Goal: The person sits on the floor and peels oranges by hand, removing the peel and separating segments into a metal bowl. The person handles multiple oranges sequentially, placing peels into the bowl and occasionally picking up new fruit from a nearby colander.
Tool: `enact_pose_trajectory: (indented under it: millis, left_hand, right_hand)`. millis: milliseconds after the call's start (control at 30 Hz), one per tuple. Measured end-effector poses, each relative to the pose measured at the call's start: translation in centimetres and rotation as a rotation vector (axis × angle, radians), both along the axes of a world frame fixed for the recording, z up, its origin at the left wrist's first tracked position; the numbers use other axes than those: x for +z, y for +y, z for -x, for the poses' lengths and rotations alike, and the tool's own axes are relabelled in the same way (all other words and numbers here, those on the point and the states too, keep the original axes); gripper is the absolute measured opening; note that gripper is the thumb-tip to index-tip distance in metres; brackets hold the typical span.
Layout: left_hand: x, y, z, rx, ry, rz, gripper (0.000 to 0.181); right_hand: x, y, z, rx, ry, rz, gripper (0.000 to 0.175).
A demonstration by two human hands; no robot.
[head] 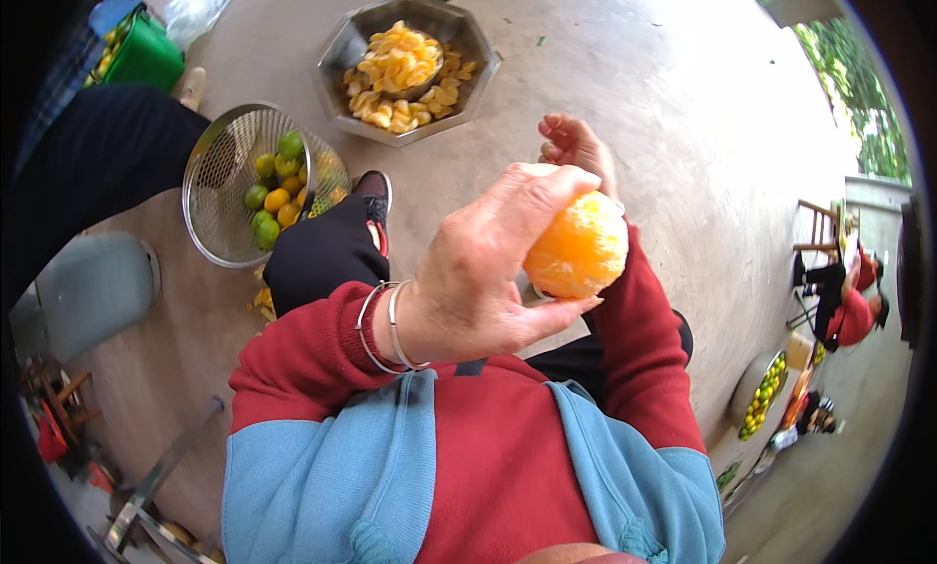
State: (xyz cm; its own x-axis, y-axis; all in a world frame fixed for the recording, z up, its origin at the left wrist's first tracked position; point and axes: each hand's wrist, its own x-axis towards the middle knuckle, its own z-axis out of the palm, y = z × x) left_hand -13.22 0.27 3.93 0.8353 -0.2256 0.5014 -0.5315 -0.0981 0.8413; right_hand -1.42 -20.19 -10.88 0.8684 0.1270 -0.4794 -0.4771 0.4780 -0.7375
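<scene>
My left hand, with two silver bangles at the wrist, grips a peeled orange citrus fruit between thumb and fingers. White pith shows in patches on the fruit. Behind and partly hidden by it, my right hand is raised with loosely curled fingers and no object visible in them. Beyond both hands, an octagonal metal basin rests on the floor. It contains loose citrus segments and a smaller metal bowl heaped with more segments.
A perforated metal basket of green and orange citrus leans by my knee. Another person's dark-trousered leg is at left, near a grey stool and a green bucket. Farther right are seated people and a basin of citrus.
</scene>
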Motion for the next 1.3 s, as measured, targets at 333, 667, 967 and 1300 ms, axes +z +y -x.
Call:
enact_pose_trajectory:
  millis: [333, 667, 967, 1300]
  left_hand:
    - [-0.2, 5.3, -2.2, 0.142, 0.117, 0.032, 0.075]
    - [-0.3, 7.0, -3.6, 0.19, 0.234, 0.024, 0.076]
    - [-0.8, 6.2, -3.9, 0.26, 0.204, -0.088, 0.077]
    - [-1.5, 3.2, -4.5, 0.164, 0.169, -0.112, 0.077]
  right_hand:
    - [-23.9, 11.7, -4.5, 0.108, 0.515, 0.023, 0.049]
    - [-25.1, 17.7, -7.2, -0.195, 0.665, 0.003, 0.084]
    - [-28.0, 17.3, -7.1, -0.346, 0.704, -0.17, 0.044]
    - [-27.9, 4.5, -7.5, -0.165, 0.504, -0.066, 0.027]
